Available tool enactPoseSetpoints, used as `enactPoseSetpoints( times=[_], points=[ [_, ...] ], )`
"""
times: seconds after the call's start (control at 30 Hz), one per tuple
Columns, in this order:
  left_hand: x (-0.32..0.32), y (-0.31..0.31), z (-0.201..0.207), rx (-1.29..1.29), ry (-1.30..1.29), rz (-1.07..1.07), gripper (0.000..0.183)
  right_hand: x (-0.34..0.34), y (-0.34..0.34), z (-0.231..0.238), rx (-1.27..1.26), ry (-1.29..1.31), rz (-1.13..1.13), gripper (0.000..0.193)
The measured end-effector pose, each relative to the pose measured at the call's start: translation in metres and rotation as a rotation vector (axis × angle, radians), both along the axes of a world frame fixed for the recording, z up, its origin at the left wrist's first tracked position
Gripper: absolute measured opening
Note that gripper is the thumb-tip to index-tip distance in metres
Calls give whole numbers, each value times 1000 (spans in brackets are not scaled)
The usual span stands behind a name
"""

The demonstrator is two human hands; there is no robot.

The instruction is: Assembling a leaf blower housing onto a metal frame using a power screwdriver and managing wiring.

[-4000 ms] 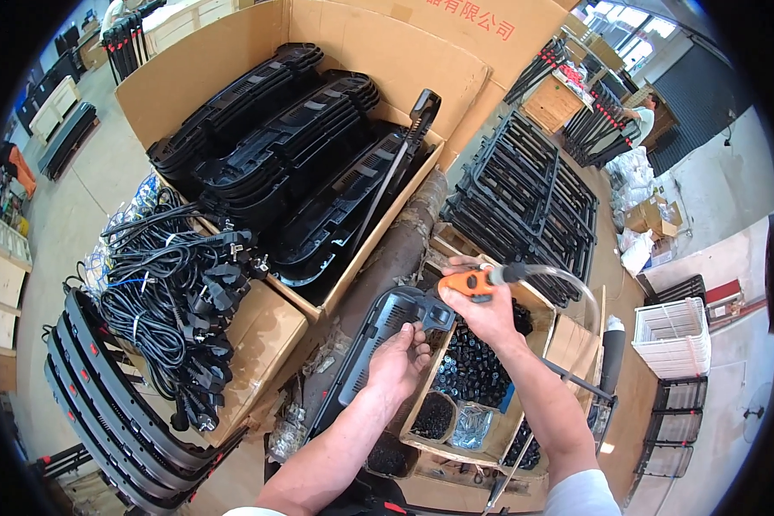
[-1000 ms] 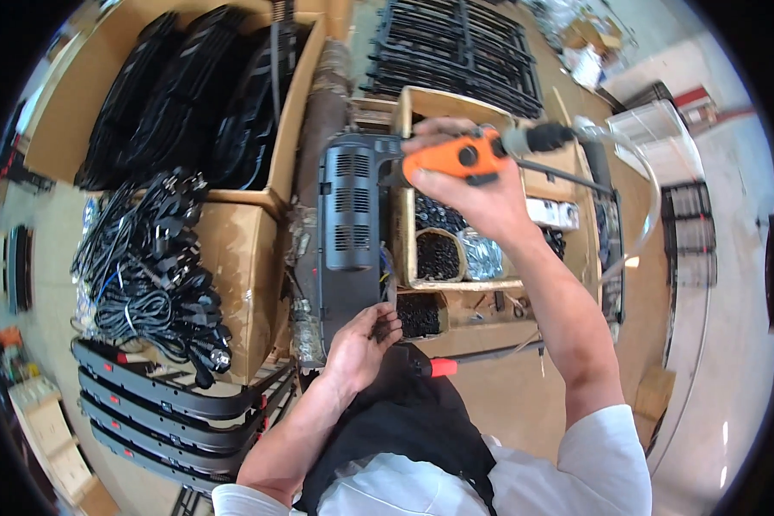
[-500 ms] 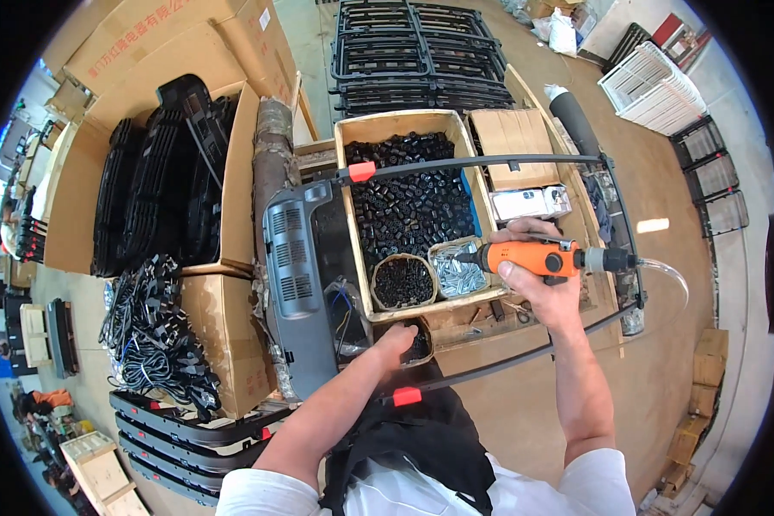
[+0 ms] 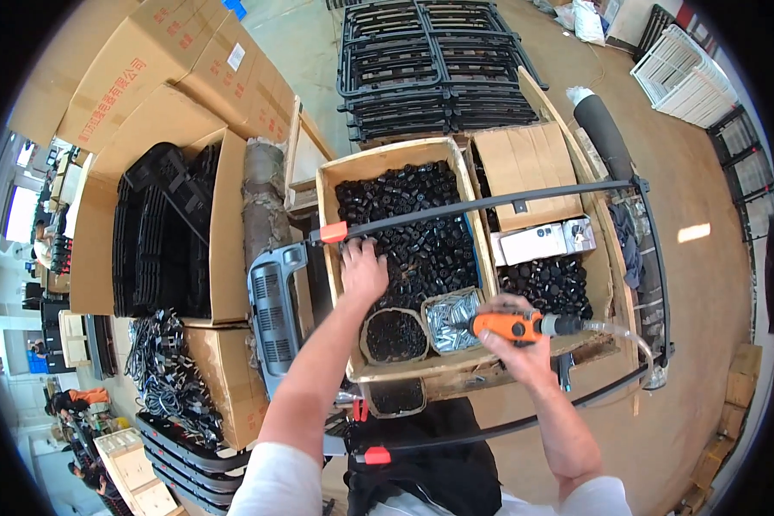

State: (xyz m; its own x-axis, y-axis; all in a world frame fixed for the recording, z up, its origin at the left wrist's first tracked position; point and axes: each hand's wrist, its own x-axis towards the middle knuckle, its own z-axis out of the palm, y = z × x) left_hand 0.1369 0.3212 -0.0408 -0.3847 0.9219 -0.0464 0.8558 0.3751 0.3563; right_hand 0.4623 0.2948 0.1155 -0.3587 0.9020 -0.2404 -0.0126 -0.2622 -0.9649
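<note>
My left hand (image 4: 365, 273) reaches into a wooden box (image 4: 325, 206) of black plastic parts (image 4: 417, 182). Its fingers are spread on the pile beside the box's left wall, with no part visibly gripped; the fingertips are partly hidden. In my right hand (image 4: 523, 359) is an orange air screwdriver (image 4: 503, 327), its dark tip pointing left over a small bin of silver metal pins (image 4: 451, 320). A clear hose (image 4: 632, 334) curves from its rear. Across the box lies a black frame (image 4: 456, 209) with red clips (image 4: 333, 231), joined to a grey vented housing (image 4: 271, 318) at the left.
A round tub of small black pieces (image 4: 394, 335) sits inside the box, with another small container (image 4: 396, 397) in front. Left stand an open carton (image 4: 90, 258) of black panels and bundled cables (image 4: 168, 370). Stacked black racks (image 4: 434, 69) are behind; a flat cardboard box (image 4: 525, 168) is at right.
My left hand has moved up and away from the small front container into the black parts. The right hand still holds the screwdriver over the pins. The whole view has shifted.
</note>
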Motion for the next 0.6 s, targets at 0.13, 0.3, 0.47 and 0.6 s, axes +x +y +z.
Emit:
enactPoseSetpoints(
  times=[0.13, 0.3, 0.47, 0.6],
  points=[
    [-63, 88, -43, 26, 279, 84, 74, 7, -4, 0, 30, -41, 65, 51],
    [-7, 99, -64, 71, 199, 77, 69, 39, -4, -6, -5, -58, -37, 49],
    [14, 49, -78, -39, 211, -133, 35, 26, 10, -16, -111, -52, -83, 50],
    [21, 43, -46, -130, 25, -94, 32, 10, 22, -21, -68, -64, -55, 51]
  ],
)
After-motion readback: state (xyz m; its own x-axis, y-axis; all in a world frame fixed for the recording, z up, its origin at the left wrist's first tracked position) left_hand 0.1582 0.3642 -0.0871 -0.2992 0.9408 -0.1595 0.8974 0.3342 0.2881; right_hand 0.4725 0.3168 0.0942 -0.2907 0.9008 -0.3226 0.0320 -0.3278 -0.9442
